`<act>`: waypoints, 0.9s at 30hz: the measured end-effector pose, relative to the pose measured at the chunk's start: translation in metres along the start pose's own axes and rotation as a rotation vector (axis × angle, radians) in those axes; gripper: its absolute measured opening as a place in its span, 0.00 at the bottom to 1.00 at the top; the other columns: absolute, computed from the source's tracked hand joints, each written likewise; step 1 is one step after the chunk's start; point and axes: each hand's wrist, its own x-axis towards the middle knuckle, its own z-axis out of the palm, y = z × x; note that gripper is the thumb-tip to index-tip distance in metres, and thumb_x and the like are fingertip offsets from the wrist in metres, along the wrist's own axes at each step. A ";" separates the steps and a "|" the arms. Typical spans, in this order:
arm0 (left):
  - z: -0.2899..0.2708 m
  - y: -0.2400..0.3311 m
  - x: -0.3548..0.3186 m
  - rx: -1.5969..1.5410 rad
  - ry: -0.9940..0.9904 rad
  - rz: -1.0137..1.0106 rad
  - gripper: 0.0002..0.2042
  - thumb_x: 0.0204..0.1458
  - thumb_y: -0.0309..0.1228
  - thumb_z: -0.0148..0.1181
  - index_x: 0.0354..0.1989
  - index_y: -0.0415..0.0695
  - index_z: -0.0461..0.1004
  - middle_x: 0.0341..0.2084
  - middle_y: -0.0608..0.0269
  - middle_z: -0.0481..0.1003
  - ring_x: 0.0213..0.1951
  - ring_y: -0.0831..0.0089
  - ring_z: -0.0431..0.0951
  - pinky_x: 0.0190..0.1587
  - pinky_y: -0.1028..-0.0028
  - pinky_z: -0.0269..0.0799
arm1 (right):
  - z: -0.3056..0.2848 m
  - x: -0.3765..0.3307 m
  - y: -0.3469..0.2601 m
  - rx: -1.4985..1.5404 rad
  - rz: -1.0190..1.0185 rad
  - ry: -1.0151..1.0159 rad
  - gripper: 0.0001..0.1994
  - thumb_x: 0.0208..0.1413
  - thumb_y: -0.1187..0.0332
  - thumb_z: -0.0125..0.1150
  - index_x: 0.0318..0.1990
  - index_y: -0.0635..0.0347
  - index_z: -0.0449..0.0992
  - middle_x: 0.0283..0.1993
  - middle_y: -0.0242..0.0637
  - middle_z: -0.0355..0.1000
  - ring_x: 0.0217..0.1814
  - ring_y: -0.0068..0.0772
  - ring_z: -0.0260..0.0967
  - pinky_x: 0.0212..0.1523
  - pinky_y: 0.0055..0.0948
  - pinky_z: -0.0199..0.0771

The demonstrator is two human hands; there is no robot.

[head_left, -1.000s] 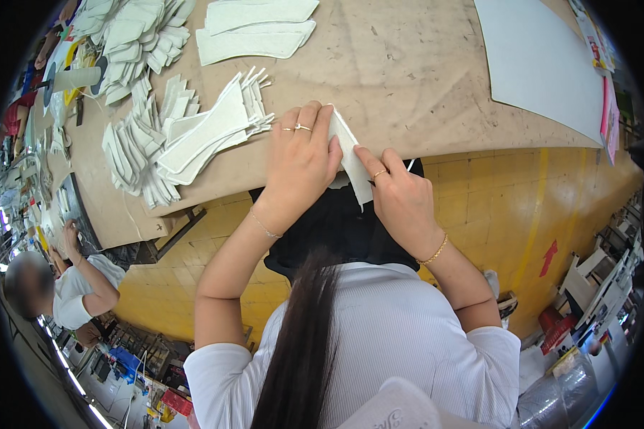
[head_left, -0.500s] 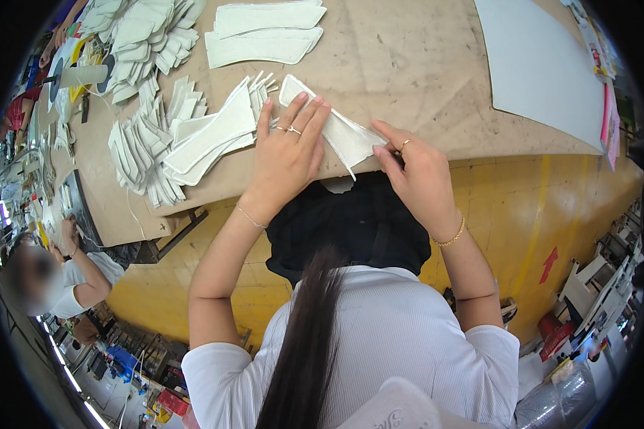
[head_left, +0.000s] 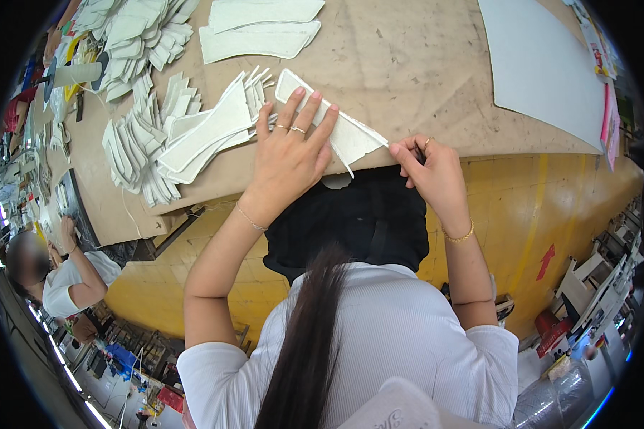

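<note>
Since half a second ago the left hand [head_left: 290, 154] has slid up the table and flattened out; the white strip now lies further onto the board, angled up-left to down-right.

Left to right:
- Far left, below the table edge: another person [head_left: 64, 275] in a white top, bent over separate work. Not involved.
- Left part of the cardboard-covered table [head_left: 422, 79]: fanned stacks of white cut pieces [head_left: 168, 146], more heaps behind them, two longer curved pieces [head_left: 257, 28] further back.
- Left hand: palm down, fingers spread, pressing the white strip [head_left: 354, 136] flat onto the table. Not closed round it; it pins it from above. Rings on two fingers.
- White strip: near the table's front edge, upper end poking out past the fingertips, lower end running toward the right hand. A thin sliver or tail hangs off its lower edge.
- Right hand [head_left: 433, 171]: at the strip's lower right tip, thumb and forefinger drawn together. Seems to pinch a layer or edge there; the contact itself is too small to confirm.
- Far right: large pale sheet [head_left: 544, 68] lying on the table, untouched.

Judgement: step in hand looks like separating or peeling a layer at the strip's end while the other hand anchors it. Next move calls for steady downward pressure on the left and a clean, even pull from the right, along the strip, so it neither tears nor skews.
</note>
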 end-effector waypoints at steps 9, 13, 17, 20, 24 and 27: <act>-0.002 0.002 -0.002 -0.033 -0.048 0.022 0.25 0.56 0.39 0.60 0.66 0.59 0.72 0.68 0.50 0.64 0.72 0.52 0.58 0.70 0.45 0.44 | -0.002 0.004 -0.001 -0.098 -0.020 0.013 0.15 0.63 0.61 0.64 0.34 0.67 0.80 0.18 0.34 0.71 0.16 0.23 0.69 0.23 0.27 0.68; -0.004 0.004 -0.002 -0.037 -0.077 0.025 0.26 0.56 0.44 0.60 0.66 0.64 0.72 0.70 0.46 0.61 0.73 0.48 0.55 0.71 0.43 0.42 | -0.004 0.006 -0.002 -0.099 -0.015 0.006 0.15 0.62 0.60 0.66 0.34 0.66 0.81 0.19 0.29 0.71 0.18 0.15 0.67 0.22 0.20 0.66; -0.004 0.008 -0.002 -0.059 -0.093 0.021 0.26 0.57 0.48 0.60 0.66 0.69 0.73 0.71 0.43 0.57 0.74 0.45 0.50 0.72 0.41 0.38 | -0.004 0.007 -0.003 -0.096 -0.010 -0.001 0.15 0.63 0.60 0.65 0.33 0.66 0.80 0.19 0.29 0.71 0.18 0.15 0.67 0.21 0.20 0.67; -0.003 0.012 -0.002 -0.071 -0.100 0.017 0.26 0.56 0.51 0.61 0.66 0.71 0.73 0.72 0.40 0.55 0.75 0.43 0.47 0.72 0.38 0.34 | -0.003 0.007 -0.001 -0.094 -0.028 -0.002 0.15 0.63 0.60 0.65 0.32 0.65 0.79 0.19 0.30 0.71 0.18 0.16 0.67 0.21 0.21 0.67; 0.000 0.015 -0.001 -0.060 -0.092 0.031 0.31 0.49 0.53 0.67 0.65 0.75 0.71 0.71 0.36 0.53 0.74 0.34 0.45 0.69 0.29 0.36 | -0.004 0.008 0.000 -0.165 -0.064 0.000 0.15 0.63 0.61 0.64 0.32 0.65 0.78 0.18 0.30 0.70 0.18 0.17 0.68 0.21 0.21 0.67; 0.000 0.016 -0.001 -0.050 -0.092 0.026 0.30 0.49 0.53 0.67 0.65 0.75 0.71 0.71 0.35 0.52 0.74 0.33 0.44 0.69 0.29 0.36 | -0.001 0.010 0.008 -0.216 -0.114 0.026 0.15 0.63 0.61 0.64 0.32 0.66 0.78 0.18 0.30 0.70 0.18 0.17 0.68 0.21 0.22 0.67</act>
